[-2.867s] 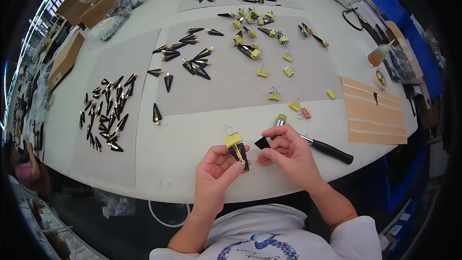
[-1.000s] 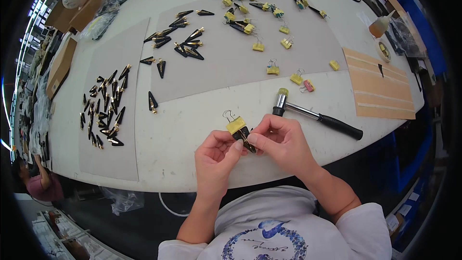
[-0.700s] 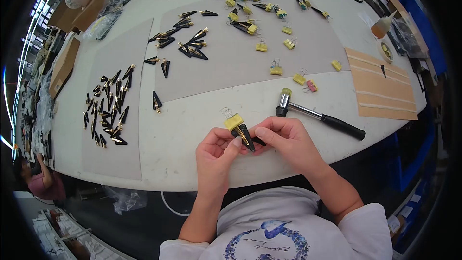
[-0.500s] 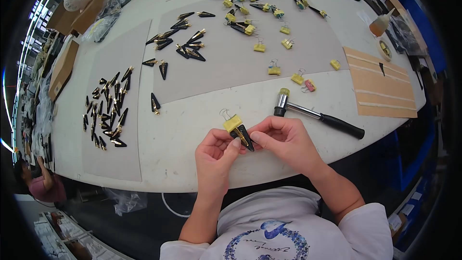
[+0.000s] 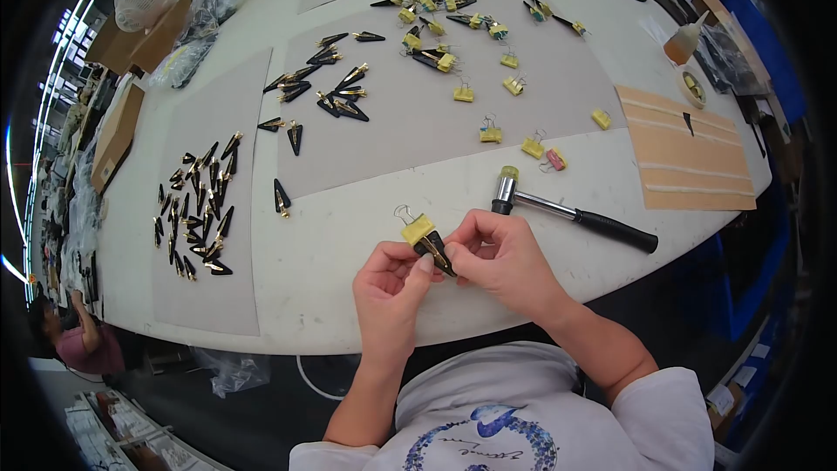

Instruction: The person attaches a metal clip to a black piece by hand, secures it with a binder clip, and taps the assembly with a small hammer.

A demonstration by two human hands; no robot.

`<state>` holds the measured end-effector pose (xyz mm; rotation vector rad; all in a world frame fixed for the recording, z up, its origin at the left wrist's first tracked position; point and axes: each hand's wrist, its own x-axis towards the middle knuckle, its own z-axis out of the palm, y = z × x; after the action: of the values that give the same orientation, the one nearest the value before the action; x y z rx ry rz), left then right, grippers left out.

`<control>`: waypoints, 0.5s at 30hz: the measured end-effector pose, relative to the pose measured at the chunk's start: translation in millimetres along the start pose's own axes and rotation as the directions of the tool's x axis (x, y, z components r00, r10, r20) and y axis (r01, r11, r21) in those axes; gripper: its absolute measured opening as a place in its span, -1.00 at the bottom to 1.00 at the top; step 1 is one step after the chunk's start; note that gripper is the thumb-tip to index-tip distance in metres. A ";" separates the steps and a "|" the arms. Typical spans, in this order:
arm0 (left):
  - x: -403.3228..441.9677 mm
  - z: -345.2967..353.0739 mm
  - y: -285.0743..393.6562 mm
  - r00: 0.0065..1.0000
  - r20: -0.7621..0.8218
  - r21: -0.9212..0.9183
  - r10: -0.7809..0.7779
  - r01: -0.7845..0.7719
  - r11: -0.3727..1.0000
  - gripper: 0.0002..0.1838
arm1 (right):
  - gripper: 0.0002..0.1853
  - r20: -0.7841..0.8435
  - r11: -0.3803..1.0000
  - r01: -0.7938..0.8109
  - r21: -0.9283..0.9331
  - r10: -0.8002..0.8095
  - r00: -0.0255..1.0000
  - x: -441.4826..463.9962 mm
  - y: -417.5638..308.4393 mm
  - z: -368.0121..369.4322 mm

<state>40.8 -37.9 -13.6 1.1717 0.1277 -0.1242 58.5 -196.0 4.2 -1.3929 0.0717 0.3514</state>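
Observation:
A black pointed hair clip (image 5: 438, 259) with a gold metal strip is held between my two hands, just above the table's front part. A yellow binder clip (image 5: 418, 228) grips its upper wide end, wire loops pointing up and away. My left hand (image 5: 389, 286) pinches the hair clip from the left, thumb on the gold strip. From the right, my right hand (image 5: 501, 259) is closed with thumb and fingertips on the edge near the tip. Its fingertips partly hide that edge. A two-faced mallet (image 5: 551, 201) with a black grip lies just beyond my right hand.
Several black hair clips (image 5: 212, 201) lie on the left grey mat, more on the middle mat (image 5: 375, 144). Loose yellow binder clips (image 5: 491, 134) and a pink one (image 5: 556, 159) lie ahead. On the right are a tan board (image 5: 697, 187) and a glue bottle (image 5: 684, 42). Another person (image 5: 83, 340) is far left.
The whole view has shifted slightly. My right fingers have closed in nearer the hair clip's edge; both hands still hold it, with the yellow binder clip still on.

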 end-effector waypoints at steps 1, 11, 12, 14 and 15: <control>1.0 -1.2 1.5 1.000 -0.002 0.003 0.006 -0.006 1.000 -0.92 | -0.89 0.010 1.000 -0.006 0.012 0.006 1.000 1.2 2.8 -1.0; 2.7 -4.3 2.1 0.999 0.040 -0.027 -0.028 0.029 0.999 -0.92 | -0.85 0.083 0.995 0.046 -0.092 -0.038 0.996 0.3 -6.0 -10.9; 2.3 -4.0 1.5 0.999 0.041 -0.024 -0.018 0.019 1.000 -0.92 | -0.85 0.082 0.995 0.044 -0.090 -0.037 0.996 -0.1 -7.9 -10.9; 1.3 -2.2 0.6 0.999 0.038 -0.005 -0.014 0.015 1.000 -0.92 | -0.87 0.067 0.976 0.089 -0.198 -0.077 0.995 -0.6 -11.2 -10.5; 0.9 -0.9 0.1 0.999 0.035 0.013 -0.008 0.008 1.000 -0.92 | -0.87 0.063 0.977 0.086 -0.196 -0.075 0.995 -0.1 -9.1 -9.5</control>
<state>41.7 -37.1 -14.0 1.1810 0.1005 -0.1526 62.5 -206.4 11.1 -1.5782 -0.0672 0.3361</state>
